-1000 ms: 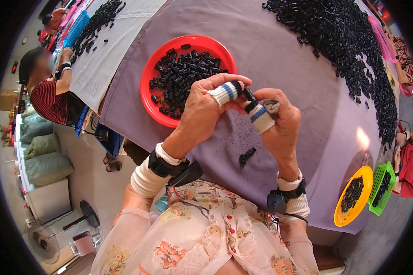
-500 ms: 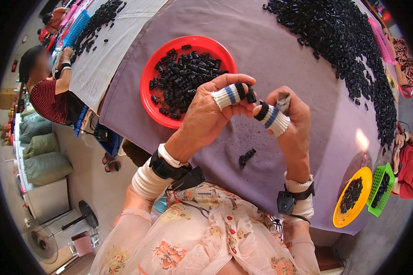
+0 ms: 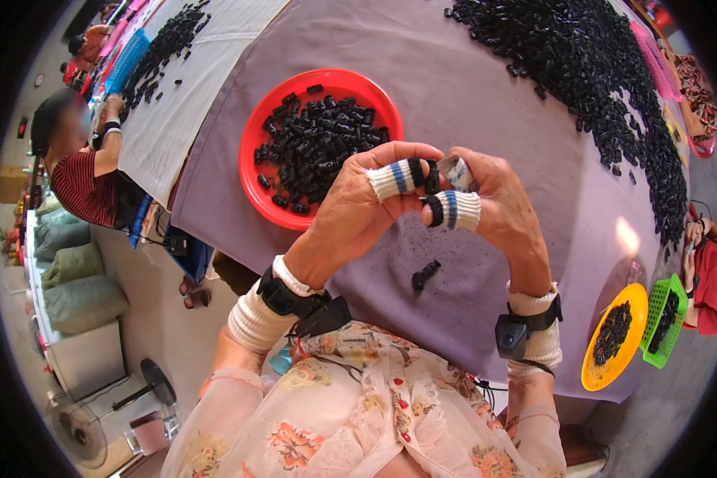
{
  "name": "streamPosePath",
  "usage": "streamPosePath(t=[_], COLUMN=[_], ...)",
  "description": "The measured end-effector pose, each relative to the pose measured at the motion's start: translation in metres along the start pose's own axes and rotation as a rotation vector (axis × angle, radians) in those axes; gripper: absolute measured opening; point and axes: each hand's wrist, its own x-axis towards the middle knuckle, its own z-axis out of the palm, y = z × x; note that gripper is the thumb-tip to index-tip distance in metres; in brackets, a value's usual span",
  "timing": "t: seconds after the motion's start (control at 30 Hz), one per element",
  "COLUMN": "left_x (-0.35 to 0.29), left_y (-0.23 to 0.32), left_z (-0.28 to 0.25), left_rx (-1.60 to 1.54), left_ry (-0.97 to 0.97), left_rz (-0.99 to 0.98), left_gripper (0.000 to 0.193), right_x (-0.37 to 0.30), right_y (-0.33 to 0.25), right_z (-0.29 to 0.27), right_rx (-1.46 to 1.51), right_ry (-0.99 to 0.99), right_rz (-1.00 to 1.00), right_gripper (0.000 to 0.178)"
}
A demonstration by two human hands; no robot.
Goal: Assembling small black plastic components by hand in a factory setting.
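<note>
Cloth of dull purple spreads beneath both hands, its paler tone probably helping dark parts stand out. Beyond the right hand, out to its far right, sprawls a heap of small black parts. Just past the left hand sits a red plate holding more, presumably for easy reach. Well off to the right hand's lower right are a yellow plate and a green basket, both with dark contents.

The left hand is closed to a pinch; the right hand curls in to meet it, though whether it grips anything I cannot tell. Each wears a banded knit finger sleeve, likely against rubbing. Below the gap between the hands lie loose black pieces. Between the left fingertips is one black piece, seemingly held there so both hands can work it. Dark crumbs speckle the cloth below.
</note>
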Motion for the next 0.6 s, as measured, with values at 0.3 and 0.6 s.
streamPosePath(t=[0.3, 0.6], left_x=[0.000, 0.000], left_y=[-0.001, 0.000], left_z=[0.003, -0.004], left_rx=[0.025, 0.049], left_ry=[0.037, -0.018], left_rz=[-0.008, -0.040], left_gripper=[0.025, 0.030], right_x=[0.002, 0.001], right_y=[0.010, 0.014], right_z=[0.003, 0.005], right_rx=[0.063, 0.084], right_ry=[-0.040, -0.060], right_rz=[-0.018, -0.027], right_gripper=[0.038, 0.040])
